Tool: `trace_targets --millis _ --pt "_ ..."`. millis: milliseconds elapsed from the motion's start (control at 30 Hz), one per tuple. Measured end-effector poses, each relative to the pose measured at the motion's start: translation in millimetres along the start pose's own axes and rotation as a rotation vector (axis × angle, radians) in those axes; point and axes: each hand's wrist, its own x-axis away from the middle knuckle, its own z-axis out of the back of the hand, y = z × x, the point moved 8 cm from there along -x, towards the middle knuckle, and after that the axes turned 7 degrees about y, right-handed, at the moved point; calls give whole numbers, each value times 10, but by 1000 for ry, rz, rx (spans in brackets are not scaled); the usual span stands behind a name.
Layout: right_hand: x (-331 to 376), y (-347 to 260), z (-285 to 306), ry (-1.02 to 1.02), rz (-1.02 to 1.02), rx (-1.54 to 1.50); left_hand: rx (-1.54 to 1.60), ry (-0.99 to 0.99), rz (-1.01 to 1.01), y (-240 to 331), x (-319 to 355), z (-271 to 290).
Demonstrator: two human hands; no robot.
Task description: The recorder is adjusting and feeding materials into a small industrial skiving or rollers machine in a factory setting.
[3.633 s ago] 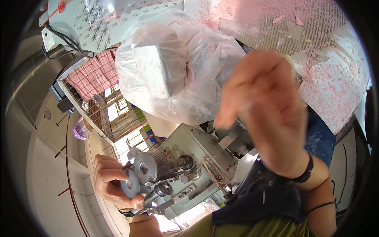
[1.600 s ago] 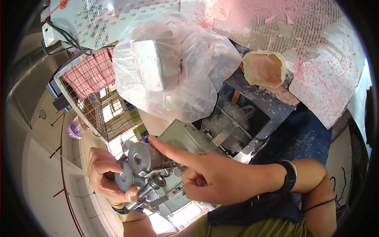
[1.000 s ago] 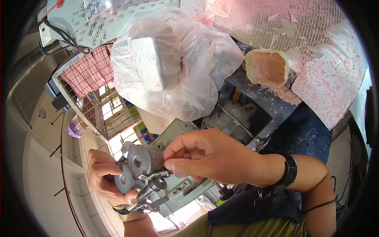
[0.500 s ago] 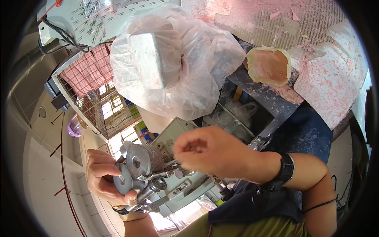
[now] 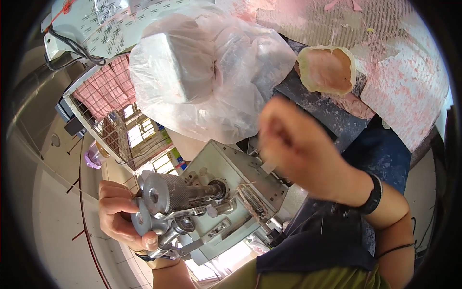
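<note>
The left hand [image 5: 120, 216] grips the metal machine [image 5: 226, 192] at its near left end, fingers curled around the lower of two round metal wheels [image 5: 139, 219], thumb along the near side. Just above the fingers sits a larger knurled wheel [image 5: 166, 192] on a short shaft that runs right into the pale green body of the machine. A coiled spring [image 5: 252, 202] lies on the right face of that body, and a flat metal bar [image 5: 204, 238] slants along its near edge.

The right hand [image 5: 293, 144] is raised above the machine, apart from it, and blurred; the fingers look bunched together as if pinching something fine, but I cannot tell whether they hold anything. A dark band [image 5: 373, 195] circles its wrist.

Farther away, just beyond the machine, a clear plastic bag [image 5: 226, 82] covers a pale grey block [image 5: 175, 67]. To the far right a hollow, pink-stained shell [image 5: 327, 70] lies on a dark slab [image 5: 322, 113], against a pink, flaking wall [image 5: 409, 96]. To the left, a wire cage [image 5: 108, 120] holds a red checked cloth [image 5: 108, 89].
</note>
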Motion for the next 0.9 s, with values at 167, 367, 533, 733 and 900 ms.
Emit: trace_targets --millis 167,367,533,733,900 --pt "27 103 55 90 88 119 -9 7 -19 6 -3 -6" --pt "168 101 -624 -217 196 10 -27 34 -26 -12 19 18" --pt "143 45 -673 -168 275 36 32 -10 -71 -64 -14 45" --pt "134 24 -728 -124 347 63 56 -22 -101 -125 -11 119" --pt "-56 219 -700 -216 70 24 83 -145 -164 -151 -38 130"
